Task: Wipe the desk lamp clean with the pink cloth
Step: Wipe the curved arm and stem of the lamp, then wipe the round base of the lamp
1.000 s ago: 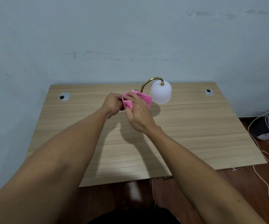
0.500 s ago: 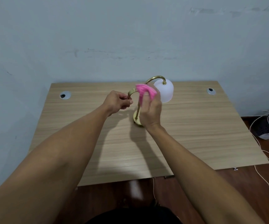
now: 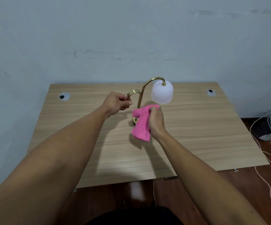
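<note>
A small desk lamp stands at the back middle of the wooden desk [image 3: 196, 135]. It has a curved brass arm [image 3: 149, 82], a frosted white shade [image 3: 162, 93] and a brass handle loop [image 3: 134, 92]. My left hand [image 3: 117, 103] grips the end of that handle loop. My right hand [image 3: 156, 120] holds the pink cloth [image 3: 142, 125] against the lower stem. The cloth hangs down over the brass base [image 3: 134, 121] and hides most of it.
Two round cable grommets sit in the desk's back corners, one on the left [image 3: 64, 96] and one on the right [image 3: 211, 92]. White cables [image 3: 261, 161] and a dark adapter [image 3: 264, 129] lie on the floor to the right. A grey wall rises right behind the desk.
My right hand has slid the pink cloth down from the top of the lamp's arm to the lower stem near the base. My left hand keeps its hold on the handle loop.
</note>
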Demonstrator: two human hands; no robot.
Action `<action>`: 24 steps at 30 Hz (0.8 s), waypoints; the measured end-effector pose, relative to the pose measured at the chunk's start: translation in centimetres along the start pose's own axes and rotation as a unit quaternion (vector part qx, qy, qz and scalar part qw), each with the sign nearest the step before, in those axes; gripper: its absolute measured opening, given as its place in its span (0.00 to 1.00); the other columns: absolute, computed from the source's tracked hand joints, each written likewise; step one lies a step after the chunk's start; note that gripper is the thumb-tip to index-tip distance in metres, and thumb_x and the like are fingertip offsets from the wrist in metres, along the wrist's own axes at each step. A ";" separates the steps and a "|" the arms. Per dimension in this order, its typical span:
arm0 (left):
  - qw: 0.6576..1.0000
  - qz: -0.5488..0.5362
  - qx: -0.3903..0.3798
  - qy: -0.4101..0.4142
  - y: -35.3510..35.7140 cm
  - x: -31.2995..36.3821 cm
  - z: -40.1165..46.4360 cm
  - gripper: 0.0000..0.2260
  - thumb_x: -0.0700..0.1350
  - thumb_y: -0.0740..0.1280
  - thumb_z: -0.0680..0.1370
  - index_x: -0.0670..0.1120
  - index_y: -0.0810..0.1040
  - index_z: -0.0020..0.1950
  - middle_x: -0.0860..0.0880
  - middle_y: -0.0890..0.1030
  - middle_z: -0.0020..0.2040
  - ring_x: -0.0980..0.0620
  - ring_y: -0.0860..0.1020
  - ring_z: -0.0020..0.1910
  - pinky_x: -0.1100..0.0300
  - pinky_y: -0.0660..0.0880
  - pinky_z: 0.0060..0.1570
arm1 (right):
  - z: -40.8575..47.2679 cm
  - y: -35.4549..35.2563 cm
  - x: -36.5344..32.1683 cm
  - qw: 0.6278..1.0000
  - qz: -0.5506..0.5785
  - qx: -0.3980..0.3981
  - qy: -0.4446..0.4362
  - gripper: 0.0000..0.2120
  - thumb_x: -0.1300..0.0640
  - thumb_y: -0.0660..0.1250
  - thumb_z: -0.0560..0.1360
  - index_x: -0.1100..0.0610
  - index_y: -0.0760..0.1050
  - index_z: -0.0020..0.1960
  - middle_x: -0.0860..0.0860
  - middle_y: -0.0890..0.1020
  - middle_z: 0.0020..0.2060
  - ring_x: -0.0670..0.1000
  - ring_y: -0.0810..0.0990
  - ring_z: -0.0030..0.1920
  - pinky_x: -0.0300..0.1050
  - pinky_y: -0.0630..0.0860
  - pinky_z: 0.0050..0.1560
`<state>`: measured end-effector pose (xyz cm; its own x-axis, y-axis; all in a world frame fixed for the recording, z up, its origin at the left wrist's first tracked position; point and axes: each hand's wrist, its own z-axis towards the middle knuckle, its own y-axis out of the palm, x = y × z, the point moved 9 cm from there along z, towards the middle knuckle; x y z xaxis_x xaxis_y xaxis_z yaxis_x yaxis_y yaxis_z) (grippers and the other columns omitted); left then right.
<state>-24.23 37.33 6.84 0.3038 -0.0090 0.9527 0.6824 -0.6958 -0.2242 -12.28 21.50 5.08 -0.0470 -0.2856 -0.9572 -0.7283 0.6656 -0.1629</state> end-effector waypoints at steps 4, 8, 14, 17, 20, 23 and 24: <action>1.000 0.006 0.001 -0.006 -0.1 -0.3 0.2 0.05 0.37 0.74 0.75 0.38 0.84 0.50 0.43 0.82 0.41 0.47 0.80 0.43 0.50 0.79 0.52 | 0.1 -2.6 1.8 0.991 0.072 0.094 0.058 0.19 0.53 0.55 0.84 0.62 0.83 0.53 0.56 0.86 0.41 0.53 0.84 0.40 0.45 0.81 0.37; 1.000 0.016 0.017 0.003 0.1 0.1 -0.2 0.06 0.36 0.73 0.76 0.35 0.84 0.52 0.40 0.81 0.42 0.46 0.78 0.42 0.51 0.77 0.48 | 0.7 -2.0 -1.9 0.983 0.130 0.128 -0.026 0.21 0.44 0.59 0.81 0.56 0.84 0.57 0.58 0.87 0.54 0.61 0.84 0.58 0.62 0.81 0.58; 0.998 0.046 0.037 0.002 -0.1 0.2 0.0 0.03 0.35 0.73 0.76 0.37 0.84 0.49 0.43 0.80 0.39 0.47 0.77 0.40 0.50 0.77 0.47 | 0.4 1.1 -4.6 0.994 0.042 0.064 -0.076 0.17 0.49 0.55 0.82 0.55 0.72 0.38 0.52 0.76 0.35 0.54 0.75 0.39 0.50 0.71 0.41; 0.997 0.064 0.044 0.006 0.0 0.3 0.0 0.02 0.34 0.73 0.76 0.36 0.83 0.48 0.42 0.79 0.38 0.47 0.76 0.39 0.51 0.76 0.45 | 1.3 1.8 -0.7 0.997 -0.055 0.022 -0.054 0.25 0.43 0.52 0.78 0.62 0.74 0.39 0.61 0.78 0.34 0.63 0.79 0.39 0.62 0.75 0.42; 0.996 0.067 0.056 0.010 0.1 0.4 -0.1 0.03 0.35 0.72 0.76 0.35 0.83 0.47 0.42 0.79 0.37 0.48 0.75 0.38 0.53 0.75 0.44 | 3.6 2.1 4.7 0.994 -0.098 -0.043 0.005 0.33 0.37 0.50 0.76 0.64 0.80 0.49 0.63 0.85 0.43 0.65 0.83 0.46 0.66 0.81 0.50; 0.995 0.062 0.076 0.003 0.0 -0.1 -0.4 0.04 0.37 0.73 0.76 0.38 0.84 0.49 0.44 0.81 0.38 0.49 0.77 0.39 0.53 0.77 0.45 | 4.6 1.2 8.0 0.991 -0.071 -0.087 0.074 0.30 0.36 0.52 0.77 0.58 0.80 0.56 0.60 0.86 0.49 0.63 0.85 0.51 0.66 0.83 0.56; 0.994 0.059 0.091 -0.005 -0.1 -0.6 -0.4 0.05 0.39 0.75 0.75 0.40 0.85 0.50 0.45 0.82 0.39 0.50 0.78 0.39 0.53 0.78 0.45 | 4.1 0.4 8.0 0.990 -0.051 -0.091 0.098 0.26 0.39 0.53 0.79 0.58 0.80 0.54 0.58 0.86 0.47 0.60 0.86 0.50 0.65 0.84 0.55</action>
<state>-24.77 37.10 6.36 0.3943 -0.0743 0.9160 0.7506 -0.5490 -0.3677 -10.14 22.35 -3.60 -0.0862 -0.4846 -0.8705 -0.8467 0.4961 -0.1923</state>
